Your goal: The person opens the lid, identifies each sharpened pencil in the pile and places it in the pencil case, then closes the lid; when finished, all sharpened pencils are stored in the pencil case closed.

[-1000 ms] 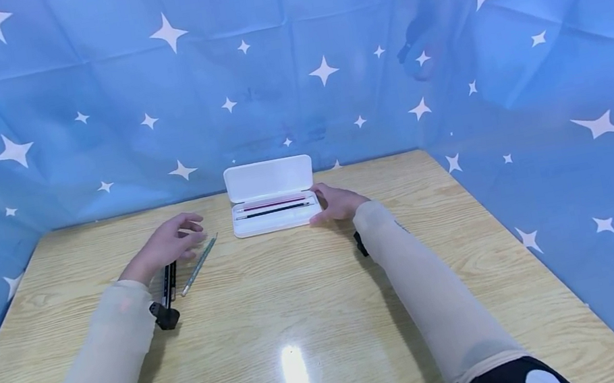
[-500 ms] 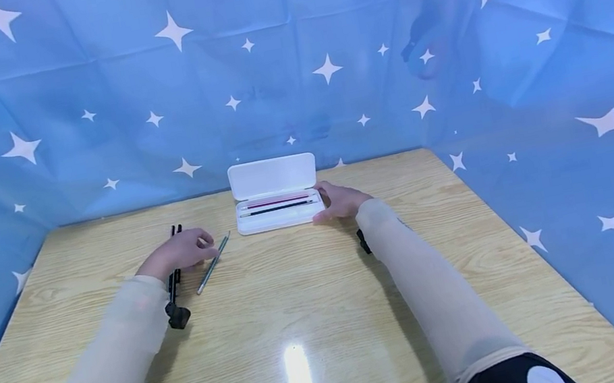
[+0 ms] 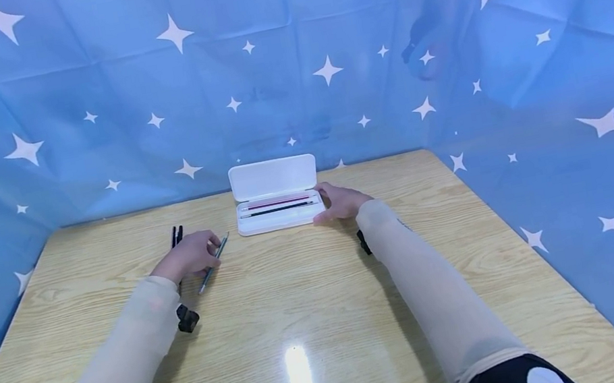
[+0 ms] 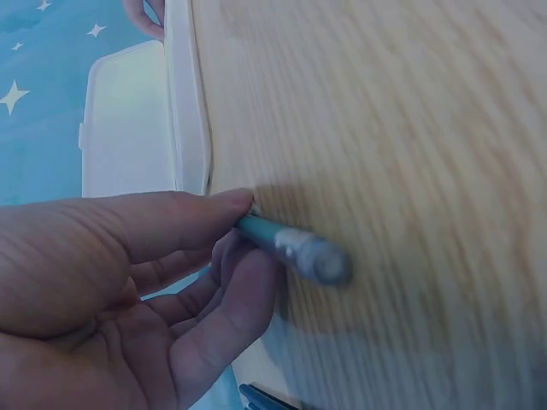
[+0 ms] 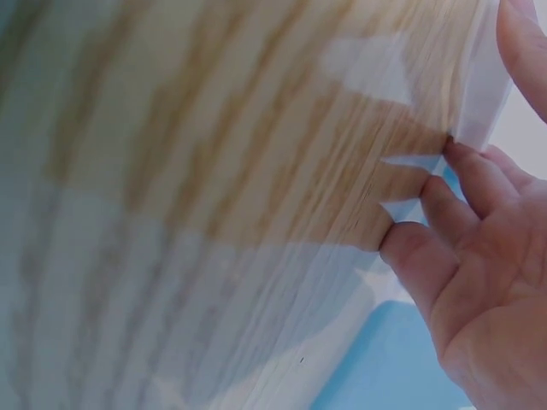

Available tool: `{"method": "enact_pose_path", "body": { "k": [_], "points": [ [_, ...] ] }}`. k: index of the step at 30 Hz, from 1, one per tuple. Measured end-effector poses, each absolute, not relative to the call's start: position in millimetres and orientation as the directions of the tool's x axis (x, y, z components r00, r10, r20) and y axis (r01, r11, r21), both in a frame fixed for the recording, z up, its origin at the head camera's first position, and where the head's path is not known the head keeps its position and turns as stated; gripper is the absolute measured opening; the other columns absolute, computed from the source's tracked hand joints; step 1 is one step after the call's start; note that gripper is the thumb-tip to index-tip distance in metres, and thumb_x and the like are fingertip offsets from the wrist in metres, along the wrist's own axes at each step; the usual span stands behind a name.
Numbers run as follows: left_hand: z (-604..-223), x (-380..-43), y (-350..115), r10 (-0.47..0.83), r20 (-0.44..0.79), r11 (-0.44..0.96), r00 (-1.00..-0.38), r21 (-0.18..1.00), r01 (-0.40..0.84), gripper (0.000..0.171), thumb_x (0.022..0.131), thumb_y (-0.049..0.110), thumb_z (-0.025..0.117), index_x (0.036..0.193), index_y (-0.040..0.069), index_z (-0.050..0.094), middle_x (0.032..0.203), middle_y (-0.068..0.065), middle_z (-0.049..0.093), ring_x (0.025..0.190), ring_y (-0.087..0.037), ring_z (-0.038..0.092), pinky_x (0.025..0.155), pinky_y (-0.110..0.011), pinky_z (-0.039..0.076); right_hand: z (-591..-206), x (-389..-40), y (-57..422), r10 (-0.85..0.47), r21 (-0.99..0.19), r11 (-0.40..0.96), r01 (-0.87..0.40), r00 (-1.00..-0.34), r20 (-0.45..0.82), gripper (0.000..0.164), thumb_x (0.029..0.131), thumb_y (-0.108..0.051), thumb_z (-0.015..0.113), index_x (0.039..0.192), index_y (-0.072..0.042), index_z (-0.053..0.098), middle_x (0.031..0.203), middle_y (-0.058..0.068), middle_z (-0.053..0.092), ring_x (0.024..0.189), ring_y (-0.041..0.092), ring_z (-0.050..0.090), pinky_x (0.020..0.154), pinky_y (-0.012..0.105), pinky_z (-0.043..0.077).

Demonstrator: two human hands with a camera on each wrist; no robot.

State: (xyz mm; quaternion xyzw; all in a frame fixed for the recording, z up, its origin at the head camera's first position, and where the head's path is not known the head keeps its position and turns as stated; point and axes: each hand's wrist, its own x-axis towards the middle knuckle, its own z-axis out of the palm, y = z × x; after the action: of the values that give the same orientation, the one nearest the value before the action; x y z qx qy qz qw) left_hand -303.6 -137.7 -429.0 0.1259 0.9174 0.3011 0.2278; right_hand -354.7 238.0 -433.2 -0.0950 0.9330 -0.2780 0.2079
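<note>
My left hand (image 3: 190, 254) pinches a green pencil (image 3: 208, 279) between thumb and fingers. In the left wrist view the pencil's eraser end (image 4: 323, 259) points toward the camera, just over the table. A white pencil case (image 3: 281, 222) stands open at the back of the table, its lid (image 3: 273, 177) raised. Inside it lie a dark pencil (image 3: 278, 209) and a reddish one (image 3: 278, 203). My right hand (image 3: 341, 202) holds the case's right end, thumb at the front and fingers at the back. In the right wrist view the fingertips (image 5: 408, 239) meet the table beside the case.
Black pens (image 3: 176, 234) lie just left of my left hand, partly hidden by it. The wooden table (image 3: 354, 320) ends at a blue star-patterned curtain (image 3: 262, 110) behind the case. Light reflects off the tabletop near the front.
My left hand has moved right and come down onto the green pencil, taking it between thumb and fingers. The black pens' far ends now show. My right hand stays at the case.
</note>
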Motion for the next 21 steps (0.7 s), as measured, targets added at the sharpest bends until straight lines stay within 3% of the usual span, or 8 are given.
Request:
{"method": "enact_pose_path", "body": {
  "k": [10, 21],
  "points": [
    [-429, -304, -139, 0.383, -0.335, 0.751, -0.861, 0.656, 0.079, 0.039, 0.094, 0.0, 0.063, 0.132, -0.004, 0.053, 0.101, -0.014, 0.06, 0.078, -0.022, 0.06, 0.064, -0.034, 0.056, -436, -356, 239, -0.289, -0.564, 0.825, -0.048, -0.893, -0.346, 0.098, 0.092, -0.049, 0.073, 0.163, -0.023, 0.011, 0.169, 0.006, 0.015, 0.154, 0.029, 0.016, 0.122, 0.052, 0.02],
    [-419, -305, -142, 0.387, -0.28, 0.693, -0.878, 0.716, 0.077, 0.046, 0.098, 0.002, 0.058, 0.142, -0.004, 0.048, 0.114, -0.019, 0.056, 0.095, -0.028, 0.06, 0.075, -0.039, 0.059, -434, -356, 241, -0.303, -0.568, 0.821, -0.057, -0.887, -0.349, 0.098, 0.092, -0.049, 0.073, 0.163, -0.023, 0.011, 0.169, 0.006, 0.014, 0.154, 0.031, 0.016, 0.122, 0.053, 0.021]
  ]
}}
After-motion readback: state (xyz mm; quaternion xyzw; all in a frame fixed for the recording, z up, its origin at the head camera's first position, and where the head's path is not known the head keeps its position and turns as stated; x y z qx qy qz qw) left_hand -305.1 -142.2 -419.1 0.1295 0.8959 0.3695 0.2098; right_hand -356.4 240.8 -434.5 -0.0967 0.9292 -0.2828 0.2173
